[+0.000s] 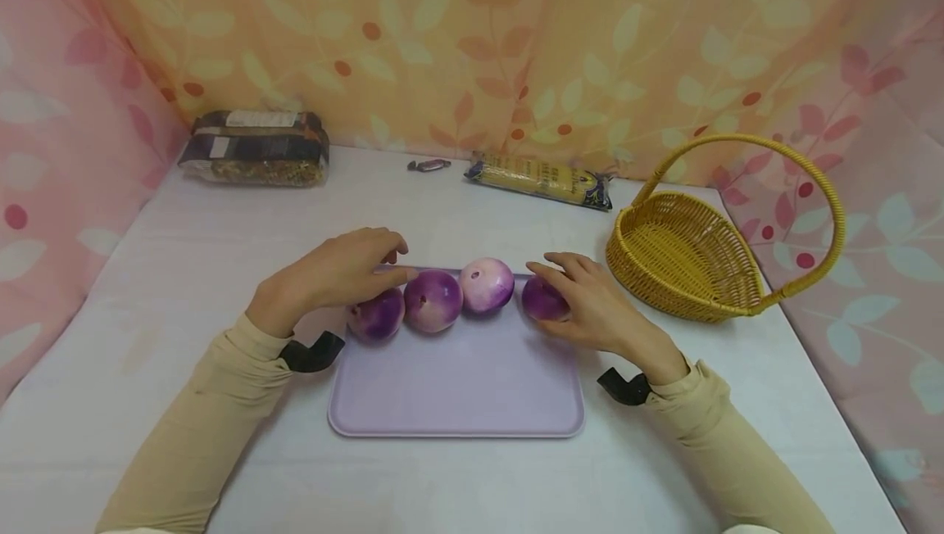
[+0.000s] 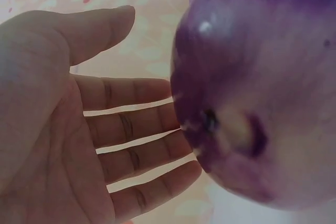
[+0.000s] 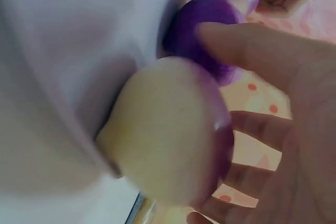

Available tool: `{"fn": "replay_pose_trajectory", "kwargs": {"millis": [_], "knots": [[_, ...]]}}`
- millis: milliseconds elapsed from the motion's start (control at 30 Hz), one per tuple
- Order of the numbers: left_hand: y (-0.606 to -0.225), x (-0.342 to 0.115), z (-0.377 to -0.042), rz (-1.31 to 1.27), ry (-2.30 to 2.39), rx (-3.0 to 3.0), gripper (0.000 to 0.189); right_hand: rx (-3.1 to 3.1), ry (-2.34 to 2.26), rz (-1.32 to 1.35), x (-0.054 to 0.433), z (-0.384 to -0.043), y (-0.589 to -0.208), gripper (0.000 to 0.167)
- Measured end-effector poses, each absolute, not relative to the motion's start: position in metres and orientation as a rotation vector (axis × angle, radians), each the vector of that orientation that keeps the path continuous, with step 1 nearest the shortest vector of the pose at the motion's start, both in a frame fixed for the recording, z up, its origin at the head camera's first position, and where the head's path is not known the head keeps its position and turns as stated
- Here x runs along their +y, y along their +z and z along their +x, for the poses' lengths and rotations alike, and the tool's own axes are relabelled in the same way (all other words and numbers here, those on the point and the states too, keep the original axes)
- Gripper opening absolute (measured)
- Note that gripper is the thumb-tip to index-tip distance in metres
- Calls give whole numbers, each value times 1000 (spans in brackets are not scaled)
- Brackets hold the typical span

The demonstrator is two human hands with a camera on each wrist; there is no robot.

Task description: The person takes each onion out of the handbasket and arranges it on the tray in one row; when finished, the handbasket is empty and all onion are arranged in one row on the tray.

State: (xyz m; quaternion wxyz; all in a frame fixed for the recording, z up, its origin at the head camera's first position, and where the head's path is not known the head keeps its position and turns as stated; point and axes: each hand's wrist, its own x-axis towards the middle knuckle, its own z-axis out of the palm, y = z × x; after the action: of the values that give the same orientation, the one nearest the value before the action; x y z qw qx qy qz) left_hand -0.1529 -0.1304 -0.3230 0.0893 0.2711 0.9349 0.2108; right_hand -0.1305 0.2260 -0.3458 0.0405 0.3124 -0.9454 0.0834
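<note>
Four purple-and-white, turnip-like vegetables form a row along the far side of a lilac tray [image 1: 457, 391]. My left hand [image 1: 350, 268] is over the leftmost turnip [image 1: 376, 317], its thumb tip near the second turnip [image 1: 433, 301]. The left wrist view has that hand [image 2: 89, 114] with fingers straight beside a turnip [image 2: 262, 82]. A paler turnip [image 1: 487, 284] is third. My right hand [image 1: 597, 305] lies around the rightmost turnip [image 1: 542, 298]. In the right wrist view, its fingers extend behind this turnip [image 3: 163, 129], and the thumb [image 3: 247, 51] stands off it.
A yellow wicker basket [image 1: 627, 260] with a tall handle stands right of the tray. Along the back lie a dark-labelled clear bag [image 1: 254, 149], a small wrapped candy [image 1: 429, 165] and a long yellow packet [image 1: 538, 180]. Patterned cloth walls [image 1: 442, 42] enclose the white table.
</note>
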Motion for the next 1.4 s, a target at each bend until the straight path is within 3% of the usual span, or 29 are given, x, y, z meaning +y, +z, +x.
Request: {"fn": "replay_pose_trajectory", "kwargs": {"millis": [500, 1400], "knots": [[-322, -125, -148, 833, 636, 2789, 45, -2869, 328, 1103, 176, -141, -343, 72], [-323, -126, -149, 842, 632, 2793, 43, -2834, 408, 1178, 171, -136, -351, 57]]}}
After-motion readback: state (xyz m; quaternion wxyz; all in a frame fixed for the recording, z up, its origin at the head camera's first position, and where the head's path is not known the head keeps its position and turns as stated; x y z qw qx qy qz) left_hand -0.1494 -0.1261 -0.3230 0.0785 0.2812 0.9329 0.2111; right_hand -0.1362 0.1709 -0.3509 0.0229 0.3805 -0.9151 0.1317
